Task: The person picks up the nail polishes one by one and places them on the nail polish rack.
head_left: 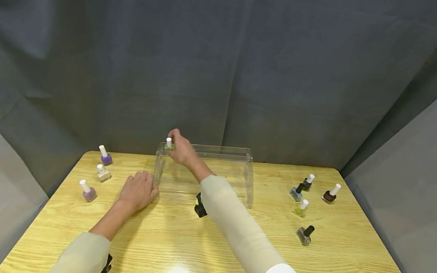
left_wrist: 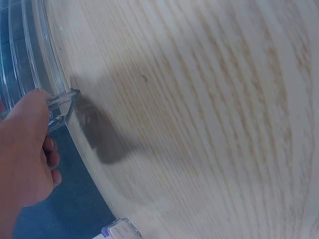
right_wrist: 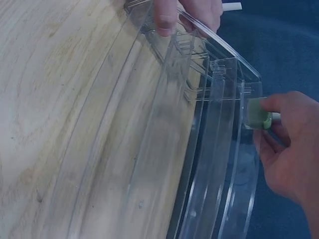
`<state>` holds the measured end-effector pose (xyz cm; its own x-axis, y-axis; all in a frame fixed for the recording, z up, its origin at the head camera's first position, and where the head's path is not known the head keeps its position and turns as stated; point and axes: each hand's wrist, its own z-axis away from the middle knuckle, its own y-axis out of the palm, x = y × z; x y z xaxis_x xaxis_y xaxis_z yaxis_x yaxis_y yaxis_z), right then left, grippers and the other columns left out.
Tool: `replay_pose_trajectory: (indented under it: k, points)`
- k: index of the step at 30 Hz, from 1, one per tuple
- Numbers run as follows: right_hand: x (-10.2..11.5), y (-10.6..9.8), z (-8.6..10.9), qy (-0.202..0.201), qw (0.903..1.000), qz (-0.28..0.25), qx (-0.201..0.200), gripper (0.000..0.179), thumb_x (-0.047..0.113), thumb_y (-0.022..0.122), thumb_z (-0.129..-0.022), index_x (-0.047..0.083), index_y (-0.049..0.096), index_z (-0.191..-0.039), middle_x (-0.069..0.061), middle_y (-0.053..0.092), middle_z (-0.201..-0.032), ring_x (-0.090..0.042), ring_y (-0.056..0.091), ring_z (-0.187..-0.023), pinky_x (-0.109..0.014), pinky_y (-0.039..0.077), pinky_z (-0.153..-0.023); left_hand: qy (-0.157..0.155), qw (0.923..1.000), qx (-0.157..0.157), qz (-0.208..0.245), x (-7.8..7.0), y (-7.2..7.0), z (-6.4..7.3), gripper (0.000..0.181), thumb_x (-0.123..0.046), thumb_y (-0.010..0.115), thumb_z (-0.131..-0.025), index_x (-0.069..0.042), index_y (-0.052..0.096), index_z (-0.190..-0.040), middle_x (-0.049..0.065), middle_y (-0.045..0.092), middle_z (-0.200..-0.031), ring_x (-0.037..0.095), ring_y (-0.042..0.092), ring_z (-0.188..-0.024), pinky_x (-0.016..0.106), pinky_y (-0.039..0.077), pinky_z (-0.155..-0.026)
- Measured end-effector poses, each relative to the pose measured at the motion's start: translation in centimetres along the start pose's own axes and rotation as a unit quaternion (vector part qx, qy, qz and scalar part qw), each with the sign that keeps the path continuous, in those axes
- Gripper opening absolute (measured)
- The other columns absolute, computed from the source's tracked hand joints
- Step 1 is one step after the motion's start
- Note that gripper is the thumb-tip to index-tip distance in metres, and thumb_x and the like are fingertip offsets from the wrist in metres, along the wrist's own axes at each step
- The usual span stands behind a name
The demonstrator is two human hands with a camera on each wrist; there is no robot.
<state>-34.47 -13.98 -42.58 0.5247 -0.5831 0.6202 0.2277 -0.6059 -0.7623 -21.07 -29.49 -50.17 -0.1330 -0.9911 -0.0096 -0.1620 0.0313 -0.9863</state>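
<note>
A clear tiered acrylic rack (head_left: 207,189) stands near the table's back edge. My right hand (head_left: 182,150) pinches a green nail polish bottle (head_left: 169,145) with a white cap at the top left of the rack. In the right wrist view the bottle (right_wrist: 258,114) is upright against the uppermost tier, between thumb and fingers of the right hand (right_wrist: 294,144). My left hand (head_left: 139,190) holds the rack's left side panel. The left wrist view has its thumb over the panel edge (left_wrist: 65,99) and the fingers of this left hand (left_wrist: 30,144) curled behind.
Left of the rack stand a purple bottle (head_left: 106,157), a beige bottle (head_left: 103,174) and a mauve bottle (head_left: 89,193). On the right are several more bottles, among them a yellow one (head_left: 299,209), a dark brown one (head_left: 329,196) and a grey one (head_left: 304,235). A dark curtain (head_left: 182,70) hangs behind.
</note>
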Motion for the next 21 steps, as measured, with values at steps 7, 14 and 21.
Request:
replay_pose_trajectory:
  k: [7,14,21]
  points:
    - [-0.1,-2.6,0.2,-0.006,1.0,-0.005,0.002,0.05,0.01,0.071,-0.092,0.012,0.045,-0.135,-0.008,0.055,-0.13,-0.022,0.056,-0.112,-0.037,0.047,-0.09,0.0,1.0,0.007,0.001,0.3,-0.6,0.0,0.033,-0.03,0.055,-0.097,0.001,0.054,-0.108,0.007,0.046,-0.086,0.028,0.047,-0.082,0.045,0.04,-0.07]
    - [-0.3,-7.7,2.0,-0.055,0.9977,0.006,0.039,0.042,0.016,0.065,-0.098,0.007,0.05,-0.135,-0.009,0.055,-0.134,-0.024,0.053,-0.122,-0.035,0.043,-0.099,0.014,0.9998,0.0,0.013,0.4,-0.9,-0.1,0.026,-0.026,0.056,-0.097,0.0,0.053,-0.1,0.008,0.046,-0.084,0.028,0.045,-0.079,0.045,0.038,-0.069]
    - [-1.8,-13.7,6.1,-0.086,0.995,0.026,0.043,0.035,0.019,0.063,-0.099,0.008,0.054,-0.131,-0.01,0.057,-0.134,-0.025,0.053,-0.123,-0.035,0.042,-0.101,0.028,0.9991,-0.02,0.026,0.8,-0.2,-0.3,0.023,-0.026,0.055,-0.095,-0.003,0.052,-0.095,0.007,0.045,-0.085,0.028,0.045,-0.08,0.045,0.038,-0.069]
